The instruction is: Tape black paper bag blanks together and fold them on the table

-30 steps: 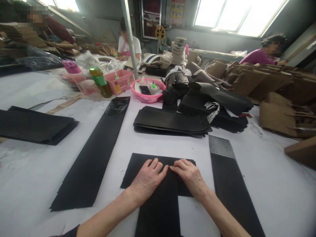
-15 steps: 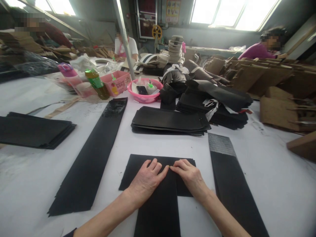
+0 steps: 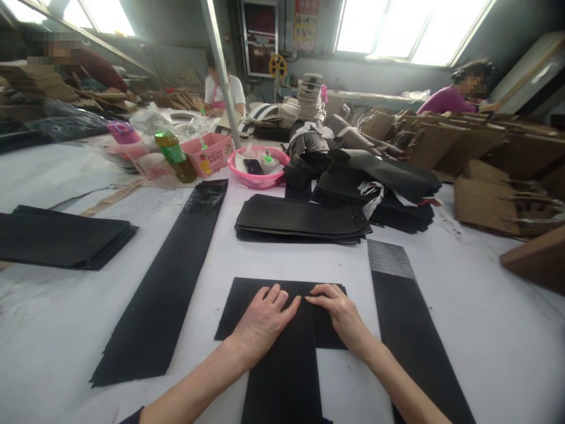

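Both my hands rest on black paper in front of me. A narrow black strip (image 3: 285, 377) lies across a wider black sheet (image 3: 238, 303), making a T shape. My left hand (image 3: 263, 321) lies flat on the strip's top end, fingers stretched out. My right hand (image 3: 338, 312) presses beside it with fingers together, its fingertips meeting the left hand's at the strip's edge. Neither hand grips anything.
Long black strips lie at left (image 3: 170, 277) and right (image 3: 410, 318). Stacks of black sheets sit ahead (image 3: 304, 218) and far left (image 3: 62, 235). A pink basin (image 3: 258, 168), pink basket (image 3: 212, 153), green bottle (image 3: 175, 156) and brown paper bags (image 3: 481, 200) stand behind. Other people work at the back.
Nothing has moved on the table; my hands stay in place on the black paper. Only the view has shifted slightly.
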